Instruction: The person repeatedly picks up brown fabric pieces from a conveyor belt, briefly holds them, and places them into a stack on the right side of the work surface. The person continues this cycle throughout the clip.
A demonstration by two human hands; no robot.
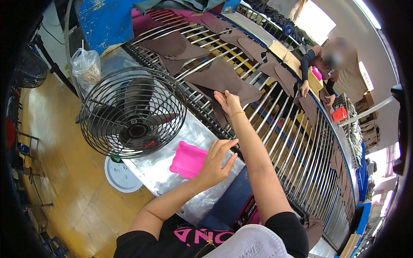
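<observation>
My right hand (228,103) reaches over the metal rollers and touches the lower edge of a brown flat piece (217,76), which looks like cut leather. Its fingers look stretched out against the piece, partly overlapping it. Another brown piece (218,112) lies partly hidden under that edge. Nearer to me, my left hand (215,164) hovers with fingers apart and nothing in it. Beside it, a pink wavy-edged tray (187,160) sits on the metal ledge (161,176). More brown pieces (172,46) lie farther along the rollers (275,129).
A black caged fan (133,114) stands at the left of the ledge, near a plastic bag (86,64) with a straw. Below is a white bucket lid (122,175). Across the rollers, a co-worker (335,56) handles brown pieces beside a yellow bin (315,81).
</observation>
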